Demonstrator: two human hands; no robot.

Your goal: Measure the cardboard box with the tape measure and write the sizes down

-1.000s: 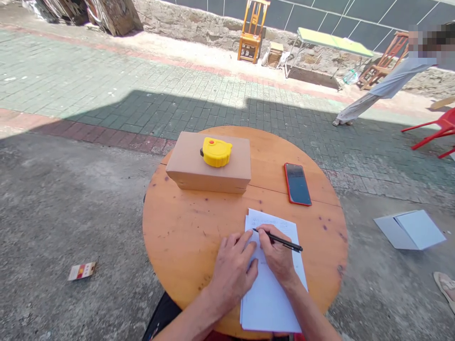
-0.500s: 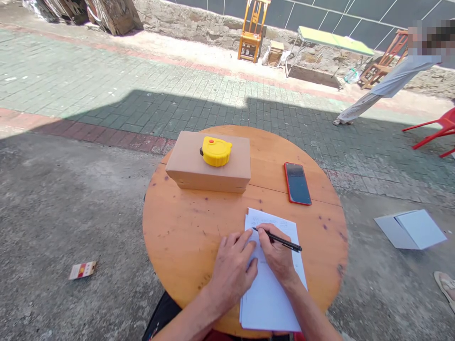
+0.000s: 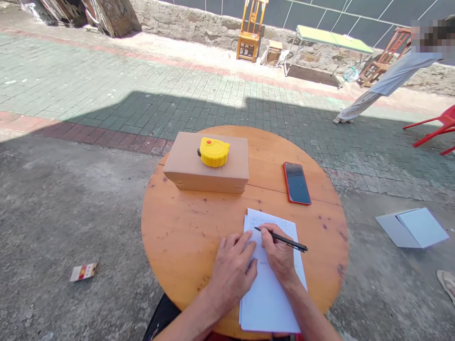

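My right hand grips a black pen, its tip at the handwritten lines near the top of a stack of white paper. Flat across the left edge of the sheets and the tabletop lies my left hand, fingers apart and holding nothing. Both hands rest over the round wooden table. Beyond them a closed brown cardboard box carries a yellow tape measure with a red button. To the right is a phone in a red case, screen up and dark.
A folded white card or box lies on the ground at right, and a small packet at left. A person stands at the far right near a red chair. Wooden chairs and a folding table line the wall.
The pen tip has shifted slightly to the right on the paper, and the pen's back end has swung right. My left hand stays in place.
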